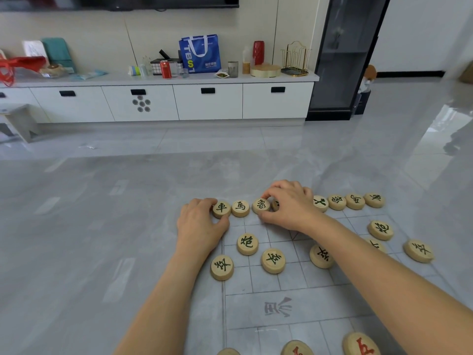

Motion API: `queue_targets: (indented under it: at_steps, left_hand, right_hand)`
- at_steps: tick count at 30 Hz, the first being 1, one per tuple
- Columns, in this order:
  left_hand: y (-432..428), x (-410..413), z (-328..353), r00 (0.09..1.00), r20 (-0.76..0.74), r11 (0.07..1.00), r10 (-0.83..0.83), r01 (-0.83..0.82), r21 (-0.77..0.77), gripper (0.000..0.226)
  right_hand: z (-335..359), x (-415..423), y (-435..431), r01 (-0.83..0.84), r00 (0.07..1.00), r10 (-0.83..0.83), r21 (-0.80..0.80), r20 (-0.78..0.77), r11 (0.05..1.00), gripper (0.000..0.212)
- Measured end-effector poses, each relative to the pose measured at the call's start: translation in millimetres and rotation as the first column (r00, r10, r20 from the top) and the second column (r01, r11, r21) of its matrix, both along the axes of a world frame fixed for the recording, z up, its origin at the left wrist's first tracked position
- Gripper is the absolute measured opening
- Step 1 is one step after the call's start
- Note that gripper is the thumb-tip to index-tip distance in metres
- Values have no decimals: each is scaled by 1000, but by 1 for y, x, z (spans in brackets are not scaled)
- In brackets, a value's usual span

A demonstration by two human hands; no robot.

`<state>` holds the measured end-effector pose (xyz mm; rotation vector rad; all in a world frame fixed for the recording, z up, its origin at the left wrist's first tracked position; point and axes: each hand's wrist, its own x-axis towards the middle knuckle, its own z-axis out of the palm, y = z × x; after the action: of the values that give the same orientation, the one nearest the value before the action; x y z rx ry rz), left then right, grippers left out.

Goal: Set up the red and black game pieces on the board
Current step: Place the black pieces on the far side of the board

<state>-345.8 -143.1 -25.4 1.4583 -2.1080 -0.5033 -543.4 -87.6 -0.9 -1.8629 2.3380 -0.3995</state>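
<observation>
A thin transparent game board [302, 306] with a printed grid lies on the grey floor. Round wooden pieces with black characters stand along its far edge and on the rows nearer me. My left hand [202, 226] pinches the leftmost back-row piece [221, 208] between thumb and fingers. My right hand [289, 206] grips the third back-row piece [261, 205] and covers the pieces behind it. Between the two held pieces stands another black piece [240, 208]. Pieces with red characters [361, 345] show at the near bottom edge.
A long white cabinet [158, 101] runs along the far wall, its top crowded with a blue bag [201, 53], a red can and other items. A dark glass cabinet [343, 57] stands at the right. A grey stool [18, 121] is at far left.
</observation>
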Motion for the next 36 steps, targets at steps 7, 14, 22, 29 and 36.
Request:
queue_targets:
  at_steps: [7, 14, 22, 29, 36]
  left_hand:
    - [-1, 1, -1, 1000, -1, 1000, -10, 10, -8, 44]
    - [-2, 1, -2, 1000, -8, 1000, -11, 11, -11, 45]
    - [-2, 0, -1, 1000, -30, 1000, -1, 1, -6, 52]
    - [-1, 1, -2, 1000, -26, 1000, -2, 1, -13, 51]
    - [-2, 0, -2, 999, -36, 1000, -4, 4, -8, 50]
  right_hand:
    - [1, -2, 2, 11, 1000, -11, 7, 18, 1000, 51]
    - [8, -22, 16, 74, 996, -76, 38, 44, 997, 65]
    - [5, -31, 21, 131, 990, -133, 41, 46, 990, 55]
    - [7, -34, 21, 60, 998, -60, 9, -11, 998, 51]
    - [9, -31, 22, 45, 998, -45, -6, -54, 999, 49]
